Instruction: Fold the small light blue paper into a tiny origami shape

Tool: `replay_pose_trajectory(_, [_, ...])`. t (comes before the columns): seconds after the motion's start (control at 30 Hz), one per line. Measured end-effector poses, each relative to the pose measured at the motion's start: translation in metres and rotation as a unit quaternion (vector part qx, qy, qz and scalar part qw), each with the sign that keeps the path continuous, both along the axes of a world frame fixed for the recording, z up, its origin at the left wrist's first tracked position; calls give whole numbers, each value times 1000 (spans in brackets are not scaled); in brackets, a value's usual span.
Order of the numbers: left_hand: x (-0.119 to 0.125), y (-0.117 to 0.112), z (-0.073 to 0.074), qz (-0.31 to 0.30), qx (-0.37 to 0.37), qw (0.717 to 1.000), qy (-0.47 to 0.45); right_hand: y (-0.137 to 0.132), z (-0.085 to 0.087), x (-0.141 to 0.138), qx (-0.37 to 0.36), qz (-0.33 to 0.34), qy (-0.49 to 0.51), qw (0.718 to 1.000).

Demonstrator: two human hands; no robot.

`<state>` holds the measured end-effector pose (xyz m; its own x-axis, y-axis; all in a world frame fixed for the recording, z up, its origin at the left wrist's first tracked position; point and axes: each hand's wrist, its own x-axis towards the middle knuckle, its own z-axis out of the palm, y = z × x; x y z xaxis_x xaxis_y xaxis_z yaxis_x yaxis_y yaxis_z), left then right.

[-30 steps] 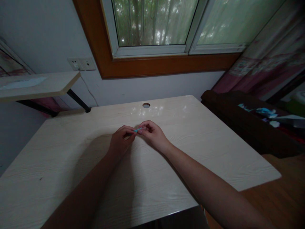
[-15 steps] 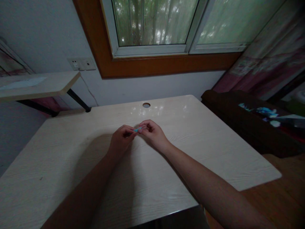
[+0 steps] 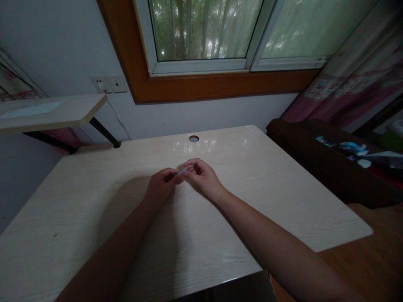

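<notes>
Both my hands meet over the middle of a pale wooden desk (image 3: 94, 218). My left hand (image 3: 160, 186) and my right hand (image 3: 203, 178) each pinch an end of a small thin light-blue object (image 3: 181, 171), which I cannot identify. The fingers of both hands are curled and pressed together around it. Most of the object is hidden by my fingertips. My forearms lie low over the desk's near half.
A round cable hole (image 3: 193, 138) sits near the desk's far edge. A raised side shelf (image 3: 53, 112) on black brackets juts out at the left. A window with a wooden frame (image 3: 195, 86) is behind. A dark sofa arm (image 3: 330, 167) with small items stands to the right.
The hands stay together in the same spot. My left fingers have shifted slightly on the blue object, which now tilts a little more upward to the right.
</notes>
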<state>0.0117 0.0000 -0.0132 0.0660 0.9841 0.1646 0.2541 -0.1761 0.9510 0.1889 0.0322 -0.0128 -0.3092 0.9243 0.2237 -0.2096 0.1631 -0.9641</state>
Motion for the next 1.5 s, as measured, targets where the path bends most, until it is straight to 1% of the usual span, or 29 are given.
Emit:
replay_pose_trajectory(0.13, [-1,0,1,3,-13,1000,-11,0,1,-1,-9,-14,-7,1000])
replay_pose_trajectory(0.27, [0,-1,4,8,-14,1000,-27,0,3,0,-26,-8,-10,1000])
replay_pose_trajectory(0.47, [0,-1,3,10,-23,999,-41,1,6,4,22,-28,-96,995])
replay_pose_trajectory(0.7, [-1,-1,1,7,-29,999,-43,-3,9,3,32,-22,-92,995])
replay_pose_trajectory(0.93, [0,-2,2,6,-43,996,-77,-4,13,3,70,-43,-104,991])
replay_pose_trajectory(1.23, [0,-2,3,4,-47,997,-66,-3,10,2,32,-38,-92,994])
replay_pose_trajectory(1.4, [2,-4,9,-6,-61,997,-53,-2,8,1,15,-32,-75,997])
replay_pose_trajectory(1.5, [3,-5,13,-9,-64,997,-39,-1,5,1,-8,-9,-51,999])
